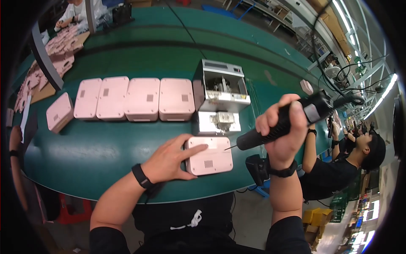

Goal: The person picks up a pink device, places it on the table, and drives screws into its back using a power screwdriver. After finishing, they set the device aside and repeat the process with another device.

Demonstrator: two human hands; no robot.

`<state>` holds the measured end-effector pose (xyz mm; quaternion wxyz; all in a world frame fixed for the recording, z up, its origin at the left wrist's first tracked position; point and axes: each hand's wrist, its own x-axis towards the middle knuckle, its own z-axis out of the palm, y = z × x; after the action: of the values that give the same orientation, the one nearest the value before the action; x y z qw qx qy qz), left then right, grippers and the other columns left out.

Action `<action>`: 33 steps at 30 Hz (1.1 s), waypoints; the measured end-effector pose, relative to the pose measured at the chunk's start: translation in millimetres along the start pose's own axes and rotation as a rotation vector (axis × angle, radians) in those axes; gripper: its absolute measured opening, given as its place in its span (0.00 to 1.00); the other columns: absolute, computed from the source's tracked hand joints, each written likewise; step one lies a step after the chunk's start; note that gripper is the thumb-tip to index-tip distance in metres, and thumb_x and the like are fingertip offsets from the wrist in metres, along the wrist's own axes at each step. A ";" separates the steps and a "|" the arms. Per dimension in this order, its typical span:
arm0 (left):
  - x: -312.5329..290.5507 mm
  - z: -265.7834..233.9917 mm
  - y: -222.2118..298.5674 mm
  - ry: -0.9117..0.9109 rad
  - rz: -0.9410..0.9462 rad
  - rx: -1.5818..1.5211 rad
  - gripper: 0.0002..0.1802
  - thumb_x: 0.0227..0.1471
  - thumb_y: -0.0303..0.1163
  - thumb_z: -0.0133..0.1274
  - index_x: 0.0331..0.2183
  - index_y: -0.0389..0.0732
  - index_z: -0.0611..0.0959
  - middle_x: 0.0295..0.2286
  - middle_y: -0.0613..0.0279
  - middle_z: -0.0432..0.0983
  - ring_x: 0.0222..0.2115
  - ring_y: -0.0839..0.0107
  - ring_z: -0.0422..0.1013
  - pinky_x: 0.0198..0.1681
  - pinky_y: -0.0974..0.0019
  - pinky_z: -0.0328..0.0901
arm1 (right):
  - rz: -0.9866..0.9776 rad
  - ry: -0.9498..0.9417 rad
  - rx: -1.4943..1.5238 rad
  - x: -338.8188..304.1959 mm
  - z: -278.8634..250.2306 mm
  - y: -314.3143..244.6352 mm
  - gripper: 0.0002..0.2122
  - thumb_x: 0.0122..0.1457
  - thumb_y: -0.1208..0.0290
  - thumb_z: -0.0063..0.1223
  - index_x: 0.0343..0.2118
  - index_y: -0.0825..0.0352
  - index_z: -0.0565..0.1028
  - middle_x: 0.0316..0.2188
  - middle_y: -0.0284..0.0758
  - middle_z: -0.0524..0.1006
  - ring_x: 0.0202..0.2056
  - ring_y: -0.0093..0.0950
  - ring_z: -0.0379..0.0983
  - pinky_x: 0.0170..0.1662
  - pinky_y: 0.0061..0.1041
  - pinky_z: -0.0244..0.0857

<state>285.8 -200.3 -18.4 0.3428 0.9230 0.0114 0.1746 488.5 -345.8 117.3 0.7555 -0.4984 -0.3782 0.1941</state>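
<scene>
My left hand (169, 157) grips the left side of a pink plastic box (220, 163), its index finger laid across the top and its thumb along the near edge. The box lies flat near the table's front edge, with a slotted grille and corner holes facing up. In my right hand (292, 133) is a black electric screwdriver (250, 139), my fingers wrapped round its body. Its thin bit points left over the box's upper right area; whether the tip touches the surface I cannot tell. Just beyond the box stands a metal screw feeder (224, 99).
Four similar pink boxes (141, 99) stand in a row left of the feeder, with another box (59, 112) tilted beside them. Pink parts (46, 70) are heaped at the far left of the green table (105, 156). Co-workers sit at the right (351, 165) and far left.
</scene>
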 end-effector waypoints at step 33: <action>2.1 3.3 2.7 0.019 -0.017 0.001 0.48 0.30 0.36 0.74 0.58 0.56 0.75 0.50 0.53 0.67 0.48 0.53 0.69 0.52 0.55 0.67 | -0.068 -0.188 -0.049 -46.2 -26.4 4.1 0.20 0.61 0.49 0.48 0.39 0.63 0.62 0.18 0.32 0.67 0.14 0.24 0.63 0.22 0.27 0.62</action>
<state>288.6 -204.2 -18.3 0.3436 0.9213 0.0224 0.1806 479.6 -391.0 90.5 0.7105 -0.4832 -0.4688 0.2047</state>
